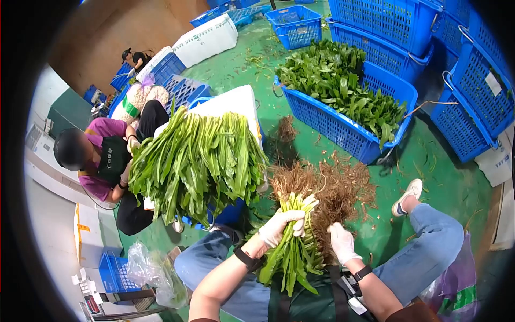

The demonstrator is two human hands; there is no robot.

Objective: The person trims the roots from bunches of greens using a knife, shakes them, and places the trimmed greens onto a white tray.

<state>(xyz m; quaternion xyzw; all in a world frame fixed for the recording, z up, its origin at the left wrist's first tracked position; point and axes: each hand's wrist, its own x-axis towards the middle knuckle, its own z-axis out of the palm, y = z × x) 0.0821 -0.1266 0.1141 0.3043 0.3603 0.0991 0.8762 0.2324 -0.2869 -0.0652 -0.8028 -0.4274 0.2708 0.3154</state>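
Note:
My left hand (281, 226), in a white glove, is wrapped round a bunch of long-leaf greens (292, 263). The leaves point down toward my lap, and the pale stem ends and brown roots (292, 181) face away from me. My right hand (343, 244), also gloved, is closed just right of the bunch, beside the brown roots. Whatever its fingers hold, if anything, is hidden. Ahead of my hands, a heap of loose brown roots (348, 188) lies on the floor. More long greens (198, 161) are piled on a white foam box (249, 107) at front left.
A blue basket (343, 131) full of leafy greens stands ahead on the green floor (247, 70). Stacked blue baskets (383, 24) rise at right. A co-worker in purple (102, 129) sits at left; another person (137, 58) is farther back. Plastic bags (155, 271) lie at lower left.

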